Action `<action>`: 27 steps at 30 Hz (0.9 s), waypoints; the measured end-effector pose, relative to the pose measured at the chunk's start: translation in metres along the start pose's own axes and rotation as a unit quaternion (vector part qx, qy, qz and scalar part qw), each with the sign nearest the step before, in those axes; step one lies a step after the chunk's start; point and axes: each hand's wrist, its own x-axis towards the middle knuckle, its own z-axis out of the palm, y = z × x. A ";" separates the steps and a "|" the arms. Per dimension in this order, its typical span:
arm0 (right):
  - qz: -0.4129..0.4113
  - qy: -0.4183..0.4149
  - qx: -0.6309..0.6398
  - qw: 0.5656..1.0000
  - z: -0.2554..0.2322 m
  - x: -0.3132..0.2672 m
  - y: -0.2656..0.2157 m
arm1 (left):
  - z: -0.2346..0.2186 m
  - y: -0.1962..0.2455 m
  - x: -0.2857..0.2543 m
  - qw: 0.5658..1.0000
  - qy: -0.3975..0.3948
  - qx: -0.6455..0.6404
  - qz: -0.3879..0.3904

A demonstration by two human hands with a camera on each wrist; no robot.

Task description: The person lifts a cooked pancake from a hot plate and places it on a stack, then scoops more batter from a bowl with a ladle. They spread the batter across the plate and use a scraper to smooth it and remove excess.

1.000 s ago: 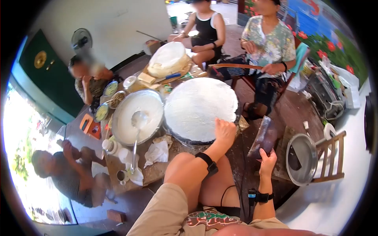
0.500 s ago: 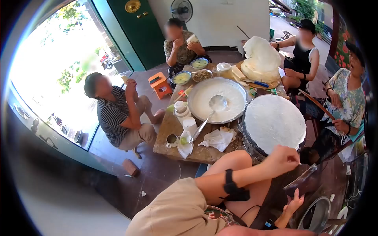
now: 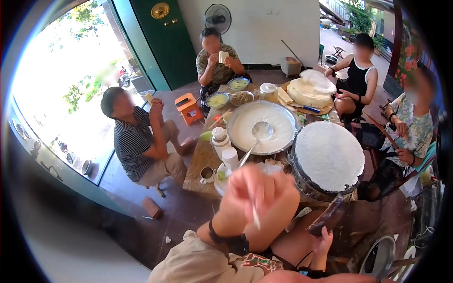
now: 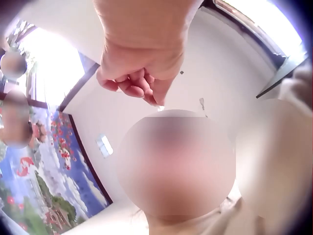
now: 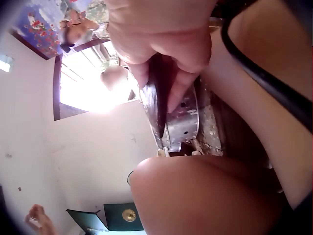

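Observation:
My left hand (image 3: 255, 191) is raised over my lap, thumb and fingers pinching a small white sliver (image 3: 256, 221). In the left wrist view its fingers are curled, with a bit of the white sliver (image 4: 160, 108) at the tips. Low on the right, my right hand (image 3: 322, 243) grips a dark flat spreader (image 3: 326, 218) with a whitish edge. The right wrist view shows the spreader (image 5: 159, 93) between thumb and fingers. Beyond it, a round griddle (image 3: 302, 175) carries a thin white layer of batter (image 3: 329, 155).
Left of the griddle, a wide metal bowl (image 3: 230, 137) of white batter holds a ladle (image 3: 262, 132). A stack of pale round sheets (image 3: 309, 93) lies farther back. White bottles (image 3: 220, 140) and a cup (image 3: 206, 175) stand at the table's left. Several people sit around it; a steel basin (image 3: 379, 257) is lower right.
My view has swung left. My left hand has left the griddle's edge and come back toward me with the white sliver. My right hand keeps the spreader. A lifted sheet on the stack has dropped.

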 end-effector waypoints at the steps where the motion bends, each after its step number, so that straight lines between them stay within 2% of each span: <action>1: 0.005 0.002 0.008 1.000 -0.002 -0.001 0.008 | -0.001 0.002 0.001 0.994 -0.110 0.015 0.017; 2: 0.011 0.002 0.022 1.000 -0.003 -0.002 0.016 | -0.001 0.004 0.002 0.975 -0.219 0.030 0.033; 5: 0.025 -0.006 0.046 0.999 -0.001 -0.007 0.028 | 0.017 0.001 -0.005 0.957 -0.235 0.078 0.148; 11: 0.019 0.012 0.047 0.999 -0.003 -0.005 0.026 | 0.045 0.018 -0.030 0.969 -0.097 0.120 0.192; 15: 0.011 0.007 0.048 0.999 0.004 -0.007 0.026 | 0.045 0.001 -0.015 0.968 -0.127 0.047 0.212; 17: 0.015 -0.006 0.045 0.999 0.003 -0.005 0.027 | 0.039 -0.005 0.005 0.974 -0.130 -0.013 0.183; 20: 0.010 0.005 0.038 0.999 0.007 -0.007 0.026 | 0.003 -0.013 0.038 0.985 -0.068 -0.137 0.078; 22: 0.013 0.015 0.028 0.999 0.006 -0.009 0.025 | -0.017 -0.018 0.084 0.971 -0.031 -0.236 0.020; 25: 0.022 0.016 0.014 1.000 0.003 -0.004 0.026 | -0.025 -0.031 0.117 0.939 0.028 -0.343 0.015; 27: 0.032 0.017 0.008 0.999 0.008 -0.004 0.025 | -0.043 -0.051 0.126 0.942 0.062 -0.329 0.004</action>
